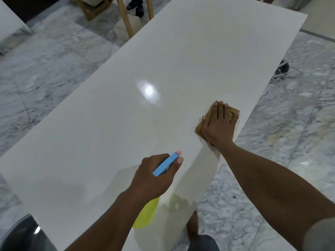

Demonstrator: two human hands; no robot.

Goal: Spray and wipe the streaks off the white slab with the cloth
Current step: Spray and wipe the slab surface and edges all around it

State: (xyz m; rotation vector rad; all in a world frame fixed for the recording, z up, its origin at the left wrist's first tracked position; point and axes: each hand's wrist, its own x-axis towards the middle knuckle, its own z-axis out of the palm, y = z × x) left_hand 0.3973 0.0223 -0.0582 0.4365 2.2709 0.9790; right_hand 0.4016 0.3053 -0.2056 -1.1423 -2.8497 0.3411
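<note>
Looking down from the head view: pressing the brown cloth flat onto the white slab with the right hand, with straight, slightly spread fingers, close to the slab's right edge. Gripping a spray bottle in the left hand, curling the fingers round its blue head, pointing the nozzle across the slab, dangling the yellow body below the wrist over the near end. Standing barefoot on grey marble floor, facing wooden legs beyond the slab's far-left edge.

I have the left hand curled round the bottle. The right hand lies flat on the cloth, fingers straight, arm outstretched.
</note>
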